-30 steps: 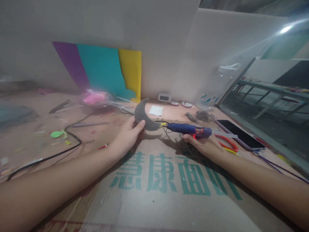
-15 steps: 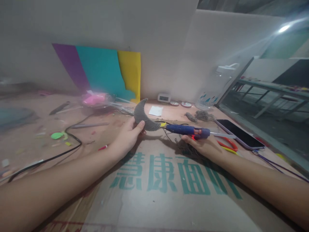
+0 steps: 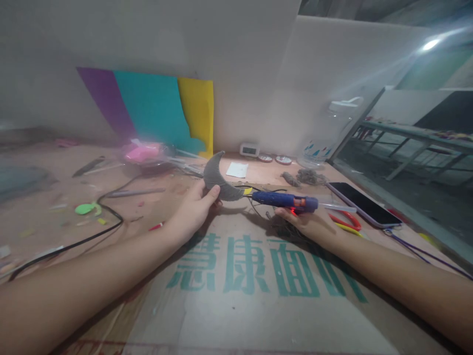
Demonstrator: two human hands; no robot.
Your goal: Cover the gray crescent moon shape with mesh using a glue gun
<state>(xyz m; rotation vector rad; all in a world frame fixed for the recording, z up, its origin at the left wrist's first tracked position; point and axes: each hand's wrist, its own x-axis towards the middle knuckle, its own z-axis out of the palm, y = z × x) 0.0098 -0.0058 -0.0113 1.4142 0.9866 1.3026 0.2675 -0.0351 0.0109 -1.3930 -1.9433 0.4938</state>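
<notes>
Head view: left hand pinches grey crescent over worktop, short of back edge. Right hand grips blue glue gun, nozzle at crescent's lower tip; contact unclear. Phone lies near worktop's right edge.

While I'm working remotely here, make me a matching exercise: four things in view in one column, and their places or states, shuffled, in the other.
Column one:
1. Grey crescent
2. Blue glue gun
3. Smartphone
4. Clear bottle

Column two:
A. Standing upright at the back
B. In the right hand
C. Lying flat, dark screen up
D. Pinched by the left hand

Right pairs: 1-D, 2-B, 3-C, 4-A
</notes>
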